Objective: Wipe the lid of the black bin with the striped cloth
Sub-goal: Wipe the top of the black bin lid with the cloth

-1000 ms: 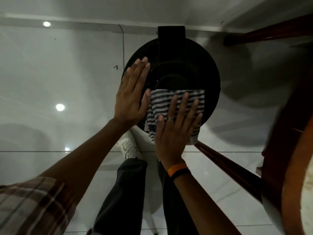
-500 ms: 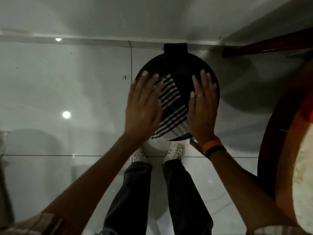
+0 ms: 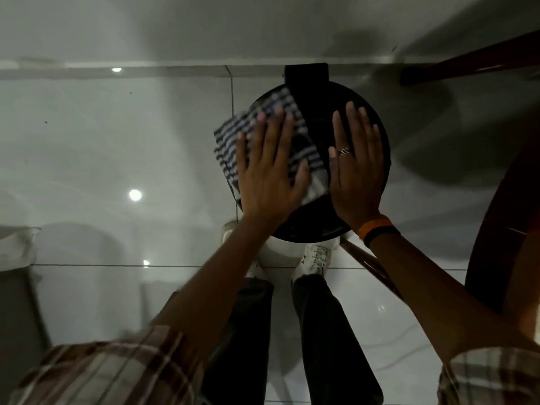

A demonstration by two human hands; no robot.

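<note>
striped cloth [image 3: 233, 141] blurred under left hand [image 3: 270, 173]

Left hand [image 3: 270, 168] and right hand [image 3: 355, 168] lie flat, fingers [image 3: 352, 124] extended.

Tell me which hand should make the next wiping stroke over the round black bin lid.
Left. The left hand lies flat on the blue-and-white striped cloth, pressing it onto the round black bin lid. The right hand rests bare on the lid's right side, off the cloth, likely steadying.
</note>
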